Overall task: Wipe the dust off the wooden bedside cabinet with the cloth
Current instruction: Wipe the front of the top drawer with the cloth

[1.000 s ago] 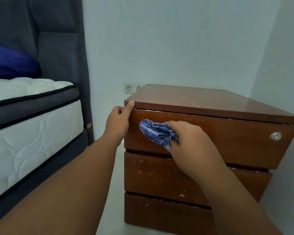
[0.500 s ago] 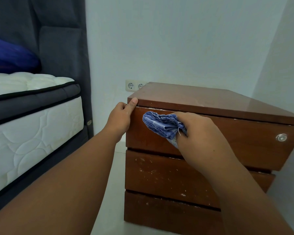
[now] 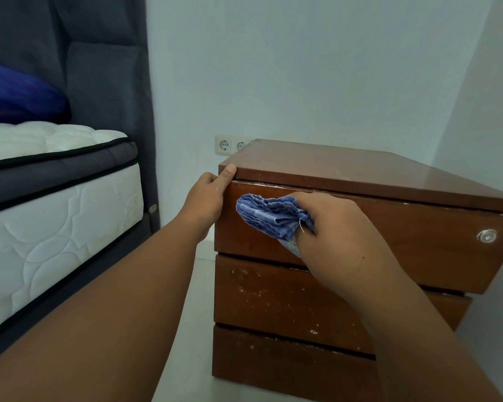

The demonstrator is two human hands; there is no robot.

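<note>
Cloth point(image 3: 269, 217), blue and bunched into ridged folds, sits clenched in our right hand point(image 3: 340, 236), and we press it flat against the face of the top drawer point(image 3: 389, 245) near that drawer's left end, just under the overhanging top. A loose thread hangs from the fabric beside our thumb, and a paler corner of the cloth pokes out below the hand. Our left hand point(image 3: 206, 198) grips the near left corner of the wooden bedside cabinet point(image 3: 288, 300), the thumb laid on the front edge of the top and the other fingers wrapped round the left side out of sight. The two hands are close together, with only a narrow strip of drawer front between them. The cabinet has three drawers stacked one above another; the top one carries a small round silver knob point(image 3: 487, 235) at its far right end, well apart from the cloth. The middle drawer point(image 3: 273, 297) shows pale scuffs and specks across its face. The glossy brown top point(image 3: 360, 172) is bare. Behind the cabinet's far left corner a double wall socket point(image 3: 228, 145) sits on the white wall. To the left stands a bed with a white quilted mattress point(image 3: 50, 224), a grey padded headboard point(image 3: 105, 82) and a dark blue pillow point(image 3: 15, 94).
</note>
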